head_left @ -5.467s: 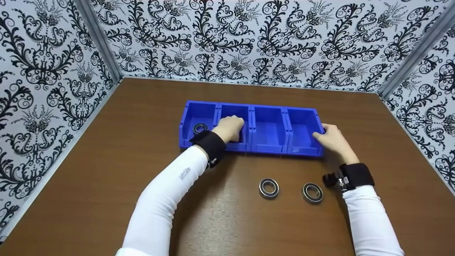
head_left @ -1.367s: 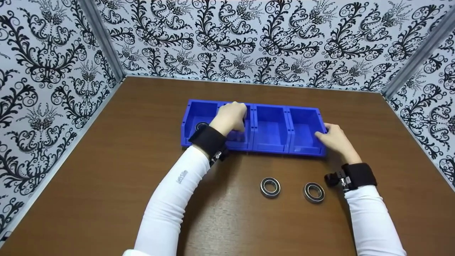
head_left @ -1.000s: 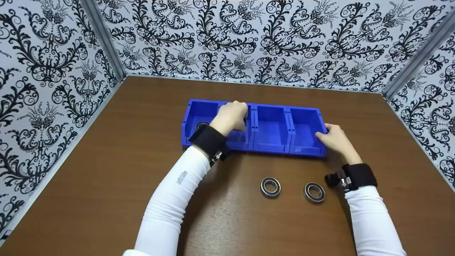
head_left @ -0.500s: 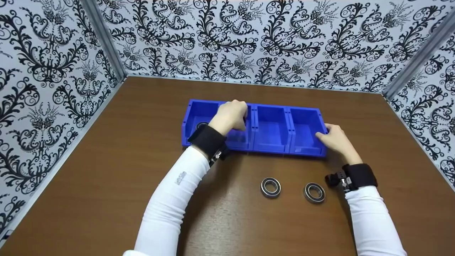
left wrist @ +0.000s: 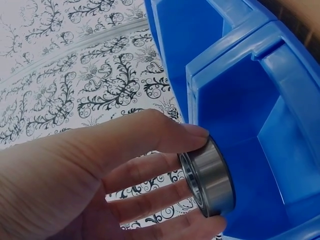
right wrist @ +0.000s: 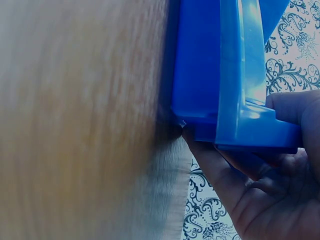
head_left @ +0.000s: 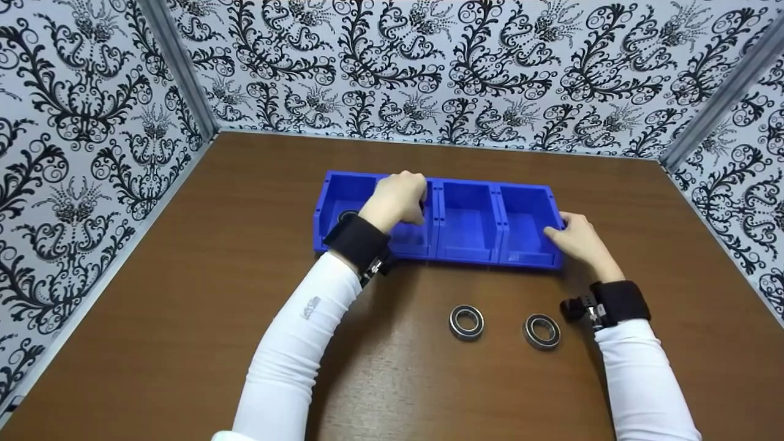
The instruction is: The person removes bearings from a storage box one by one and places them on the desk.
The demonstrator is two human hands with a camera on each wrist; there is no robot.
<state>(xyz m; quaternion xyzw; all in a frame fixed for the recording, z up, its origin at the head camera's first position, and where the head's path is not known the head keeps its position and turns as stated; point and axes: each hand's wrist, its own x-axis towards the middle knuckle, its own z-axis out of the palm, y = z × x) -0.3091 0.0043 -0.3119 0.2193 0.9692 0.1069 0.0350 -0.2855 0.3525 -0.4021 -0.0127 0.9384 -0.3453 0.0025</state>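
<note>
My left hand (head_left: 395,199) is over the second compartment from the left of a blue four-part bin (head_left: 465,226). In the left wrist view its thumb and fingers pinch a steel ball bearing (left wrist: 214,172) by the outer rim, tilted on edge beside the compartment's opening. The head view hides this bearing behind the hand. My right hand (head_left: 579,239) grips the bin's right end, thumb over the rim and fingers against the outer side, as the right wrist view (right wrist: 280,185) shows. Another bearing (head_left: 347,214) lies in the leftmost compartment, partly covered by the left wrist.
Two more bearings, one nearer the middle (head_left: 454,324) and one further right (head_left: 530,335), lie flat on the brown wooden table (head_left: 184,294) in front of the bin. Patterned black-and-white walls (head_left: 392,79) with grey corner posts enclose the table's back and sides.
Compared with 5.5 seconds ago, my left hand has risen from inside the second compartment. Over the last second it stays almost still. My right hand keeps its grip on the bin.
</note>
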